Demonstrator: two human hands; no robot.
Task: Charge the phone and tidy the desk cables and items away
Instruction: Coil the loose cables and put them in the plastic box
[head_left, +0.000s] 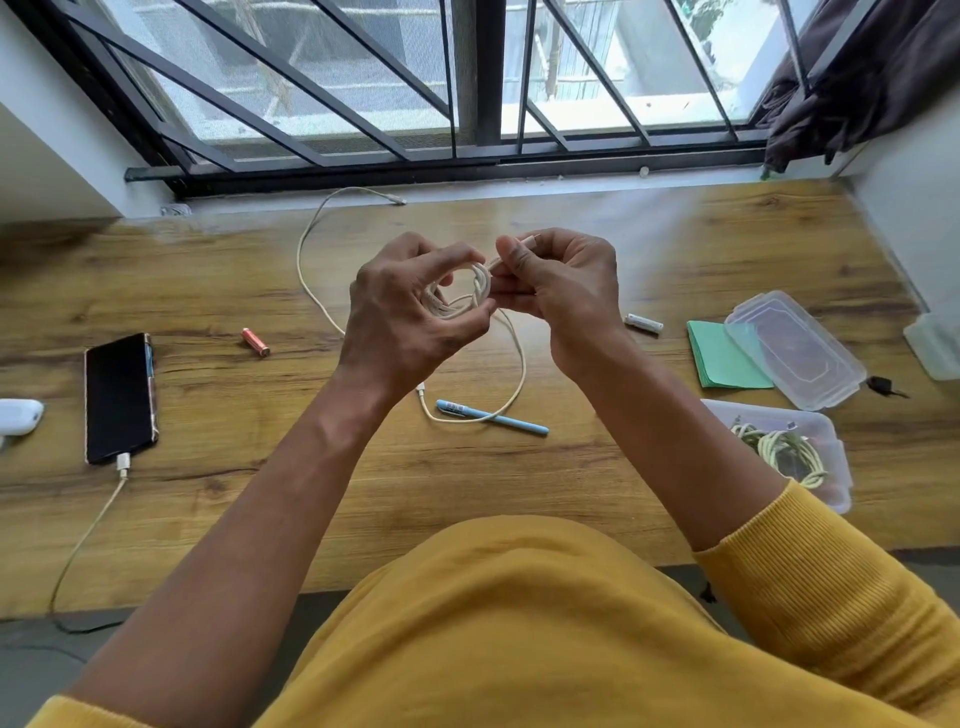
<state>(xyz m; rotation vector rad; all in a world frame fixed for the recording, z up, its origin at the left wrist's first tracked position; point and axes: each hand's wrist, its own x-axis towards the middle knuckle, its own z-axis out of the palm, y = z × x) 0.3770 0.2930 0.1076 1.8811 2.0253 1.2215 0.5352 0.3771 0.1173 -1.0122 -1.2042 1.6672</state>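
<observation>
The left hand (410, 306) grips a coiled white cable (462, 296) above the desk (623, 249). The right hand (561, 291) pinches the cable's plug end, fingers curled round it

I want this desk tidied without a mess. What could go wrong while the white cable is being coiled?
1. The coiled cable, gripped by the left hand while the right hand pinches its end, may spring loose if either grip slips.
2. Another loose cable lies over the blue pen; pulling it could drag the pen.
3. The red battery and white battery could roll if bumped.
</observation>
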